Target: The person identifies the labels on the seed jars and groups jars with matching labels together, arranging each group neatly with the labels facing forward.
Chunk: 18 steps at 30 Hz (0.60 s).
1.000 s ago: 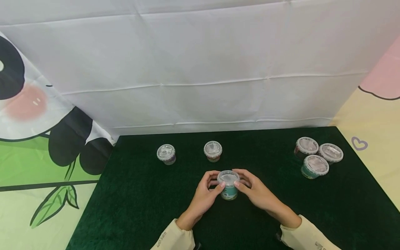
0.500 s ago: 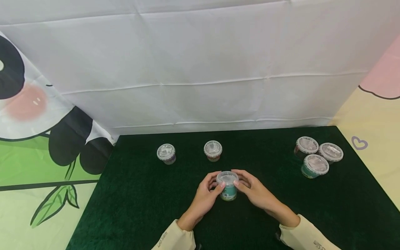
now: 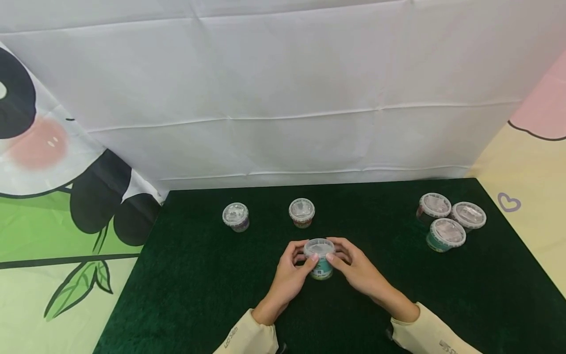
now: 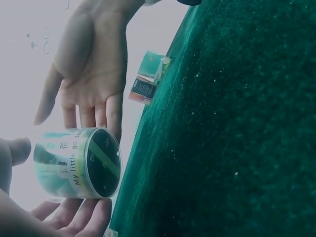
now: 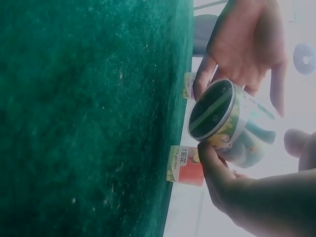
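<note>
Both hands hold one small clear plastic tub (image 3: 321, 269) with a teal label, above the near middle of the table. My left hand (image 3: 288, 275) grips its left side, the thumb in front and the fingers round the back. On the other side my right hand (image 3: 362, 275) grips it the same way. In the left wrist view the tub (image 4: 69, 160) shows printed lettering and its dark see-through base, clear of the green cloth. The right wrist view shows the same base facing the cloth, with the tub (image 5: 242, 133) between the fingers of both hands.
A dark green cloth (image 3: 199, 285) covers the table. Two lidded tubs, one at left (image 3: 236, 217) and one mid-back (image 3: 302, 212), stand apart. At the right, a front teal tub (image 3: 445, 236), a back tub (image 3: 434, 205) and a right tub (image 3: 468, 216) stand clustered. A white sheet (image 3: 283, 98) hangs behind.
The held tub has shifted slightly left and a little up in the head view, and both hands moved with it. The other tubs have stayed in place.
</note>
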### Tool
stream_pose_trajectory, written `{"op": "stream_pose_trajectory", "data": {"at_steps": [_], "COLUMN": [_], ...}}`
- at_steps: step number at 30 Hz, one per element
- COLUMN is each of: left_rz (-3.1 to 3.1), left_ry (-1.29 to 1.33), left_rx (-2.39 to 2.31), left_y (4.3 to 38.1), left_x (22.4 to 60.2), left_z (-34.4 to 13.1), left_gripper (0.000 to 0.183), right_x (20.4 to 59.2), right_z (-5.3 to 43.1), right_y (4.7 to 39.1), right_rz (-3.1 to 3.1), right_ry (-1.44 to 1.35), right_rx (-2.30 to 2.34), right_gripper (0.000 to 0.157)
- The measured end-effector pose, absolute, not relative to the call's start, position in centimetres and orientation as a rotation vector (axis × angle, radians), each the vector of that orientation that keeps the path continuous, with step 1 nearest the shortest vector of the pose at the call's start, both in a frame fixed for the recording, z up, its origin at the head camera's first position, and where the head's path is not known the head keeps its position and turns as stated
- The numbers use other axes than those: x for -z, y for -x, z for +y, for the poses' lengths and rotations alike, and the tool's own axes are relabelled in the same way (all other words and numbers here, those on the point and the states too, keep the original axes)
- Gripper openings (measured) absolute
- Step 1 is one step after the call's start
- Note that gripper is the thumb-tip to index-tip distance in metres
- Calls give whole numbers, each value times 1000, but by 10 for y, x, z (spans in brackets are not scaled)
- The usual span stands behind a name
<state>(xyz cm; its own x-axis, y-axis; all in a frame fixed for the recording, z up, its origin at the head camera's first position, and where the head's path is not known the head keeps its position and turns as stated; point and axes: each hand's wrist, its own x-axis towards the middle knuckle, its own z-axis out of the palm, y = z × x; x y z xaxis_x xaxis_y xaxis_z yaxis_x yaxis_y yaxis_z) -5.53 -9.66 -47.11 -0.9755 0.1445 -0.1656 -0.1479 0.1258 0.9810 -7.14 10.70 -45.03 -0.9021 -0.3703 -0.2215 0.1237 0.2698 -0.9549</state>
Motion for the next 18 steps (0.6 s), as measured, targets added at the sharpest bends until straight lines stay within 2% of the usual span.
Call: {"op": "stream_pose_trajectory", "data": {"at_steps": [18], "left_rz": [2139], "left_ry": [-19], "left_rx": [-1912], "left_y": [58], "left_x": [466], "left_z": [-102], "left_gripper": [49], "right_x": [445], "right_z": [118], "right_y": [78], "right_rz": [2007], "right_ry": [272], "right_rx": [1694], "right_gripper": [57]}}
